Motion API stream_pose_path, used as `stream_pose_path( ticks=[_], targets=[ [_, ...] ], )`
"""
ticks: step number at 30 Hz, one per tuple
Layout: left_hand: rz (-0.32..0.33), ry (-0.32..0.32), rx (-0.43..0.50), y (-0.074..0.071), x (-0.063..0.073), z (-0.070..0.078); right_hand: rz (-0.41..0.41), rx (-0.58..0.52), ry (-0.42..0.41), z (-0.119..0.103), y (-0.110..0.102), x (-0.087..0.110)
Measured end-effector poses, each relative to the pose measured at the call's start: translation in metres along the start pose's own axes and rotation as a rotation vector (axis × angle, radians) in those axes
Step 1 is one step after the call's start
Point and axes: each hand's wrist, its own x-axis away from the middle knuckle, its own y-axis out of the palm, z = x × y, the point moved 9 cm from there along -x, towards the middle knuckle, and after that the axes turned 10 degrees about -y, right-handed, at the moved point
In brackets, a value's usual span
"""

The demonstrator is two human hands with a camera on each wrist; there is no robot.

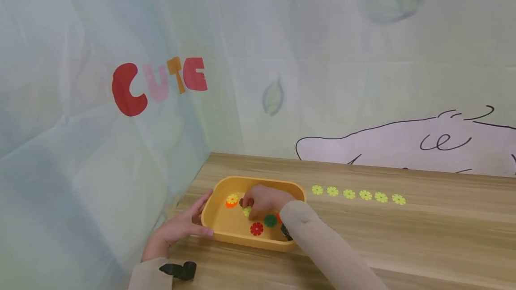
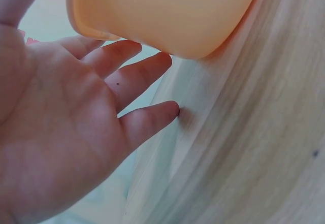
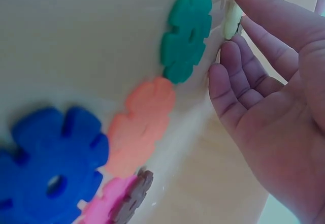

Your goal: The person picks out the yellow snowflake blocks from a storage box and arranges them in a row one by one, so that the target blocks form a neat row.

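Observation:
A yellow-orange plastic tray (image 1: 225, 238) holds flower-shaped plastic discs of different colours. My left hand (image 1: 181, 225) rests against the tray's left end, thumb at the near corner; its fairly straight fingers touch the outer wall in the left wrist view. Inside the tray, my right hand (image 1: 268, 198) pinches a yellow-green flower disc (image 3: 232, 18) between thumb and fingertips. Around it lie a yellow disc (image 1: 232, 199) over an orange one, a red disc (image 1: 256, 229) and a green disc (image 1: 270, 220). The right wrist view also has a blue disc (image 3: 56, 168) and an orange disc (image 3: 142, 127).
Several yellow-green discs (image 1: 349, 194) form a row on the wooden table (image 1: 403, 236), to the right of the tray. Printed cloth walls (image 1: 250, 66) stand behind and at the left. Part of the tray's right side is hidden by my right forearm (image 1: 326, 245).

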Motion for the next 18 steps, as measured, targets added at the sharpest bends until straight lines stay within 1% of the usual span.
stream_pose_path(
  ticks=[9, 18],
  targets=[
    [-0.008, 0.002, 0.011, 0.0008, 0.0016, 0.0009, -0.006, 0.024, 0.001, 0.0009, 0.0024, -0.0007],
    [-0.009, 0.012, 0.003, 0.0008, 0.0013, 0.0007, -0.034, 0.031, -0.015, -0.0003, 0.0043, -0.002]
  ],
)
